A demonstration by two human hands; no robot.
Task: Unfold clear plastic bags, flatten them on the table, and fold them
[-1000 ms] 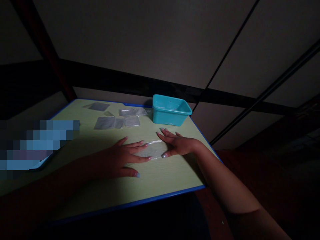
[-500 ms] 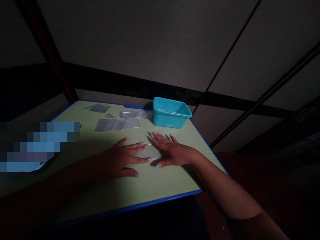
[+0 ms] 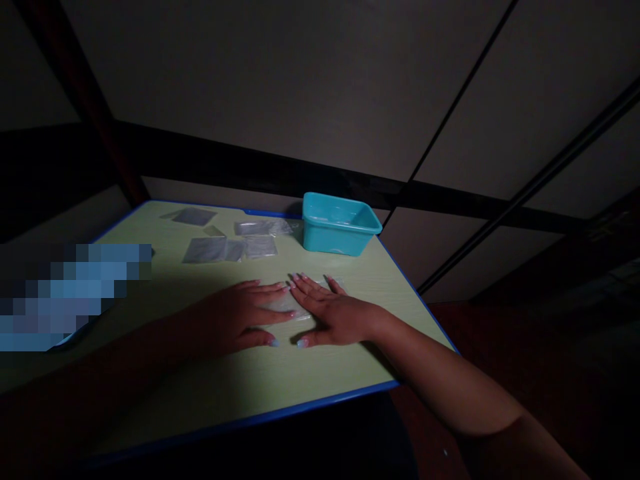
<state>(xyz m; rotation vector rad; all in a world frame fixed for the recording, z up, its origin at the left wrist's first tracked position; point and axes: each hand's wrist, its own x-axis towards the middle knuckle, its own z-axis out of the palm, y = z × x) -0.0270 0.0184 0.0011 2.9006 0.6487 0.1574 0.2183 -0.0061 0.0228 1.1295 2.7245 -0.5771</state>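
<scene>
A clear plastic bag [image 3: 303,316] lies flat on the pale green tabletop [image 3: 320,367], partly hidden beneath my hands. My left hand [image 3: 247,313] rests at its left side with fingers spread, the fingertips reaching onto the plastic. Across the right part of the bag lies my right hand [image 3: 333,313], palm down, fingers stretched out and thumb apart. The fingertips of both hands come close together near the middle of the bag. Neither hand grasps anything.
Behind my hands stands a turquoise plastic basin [image 3: 333,239] near the table's back right. Several flat clear bags [image 3: 205,249] lie at the back left. A pixelated blue patch [image 3: 100,280] covers the left side. A blue edge [image 3: 300,407] borders the table.
My right hand has moved slightly left and lower, now flatter on the bag. The fingers of my left hand have drawn a little closer together. The view has shifted slightly.
</scene>
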